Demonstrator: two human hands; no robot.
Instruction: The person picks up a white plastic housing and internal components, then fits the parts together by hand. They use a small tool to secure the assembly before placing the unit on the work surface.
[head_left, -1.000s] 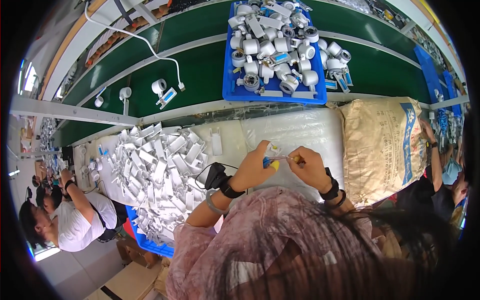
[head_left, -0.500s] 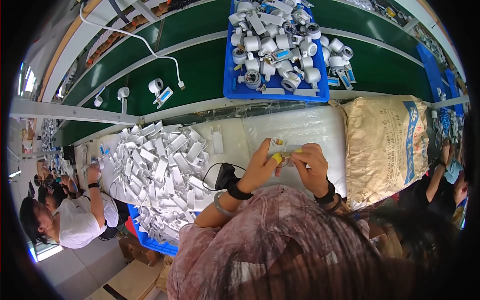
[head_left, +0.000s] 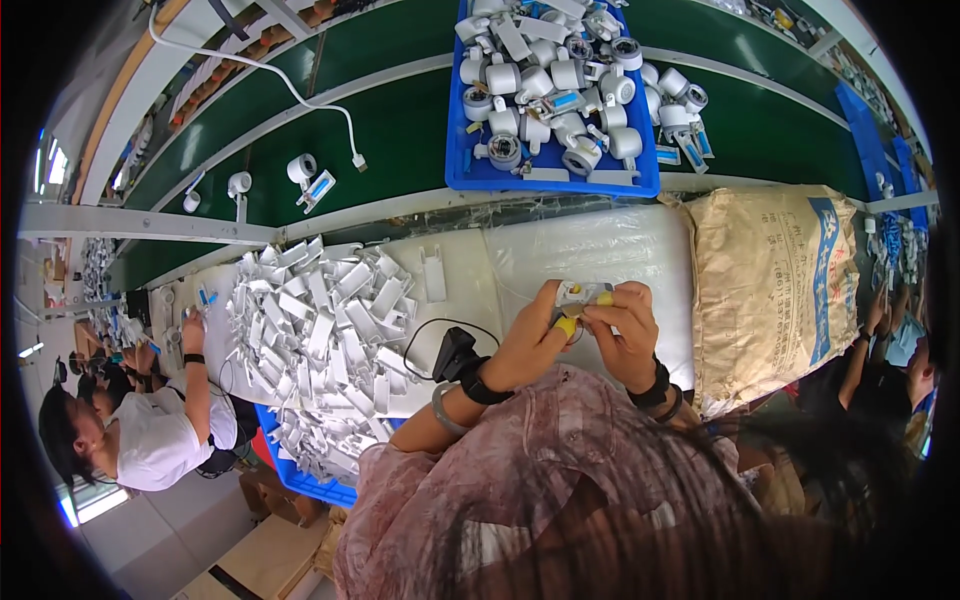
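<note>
Over the plastic-covered bench, my two hands meet at a small white plastic housing (head_left: 574, 291). My left hand (head_left: 535, 340) pinches its left side between thumb and fingers. Closed at the right end of the same piece is my right hand (head_left: 624, 335), its fingertips bent together. Yellow patches, apparently finger covers, show at the left thumb tip and a right fingertip. The housing's inner parts are too small to make out. To the left of my hands spreads a large heap of white plastic shells (head_left: 325, 320), with one single shell (head_left: 433, 275) lying apart from it.
A blue tray (head_left: 550, 185) of white round-headed units stands on the green surface beyond. A brown paper sack (head_left: 765, 290) lies at right. A black device (head_left: 455, 352) with a cable is beside my left wrist. A white cable (head_left: 290, 85) hangs at upper left; a co-worker (head_left: 160, 440) sits left.
The white housing has been tilted in my hands and now shows more of its inner face. My left thumb has moved slightly down and right. The co-worker's arm at left has shifted.
</note>
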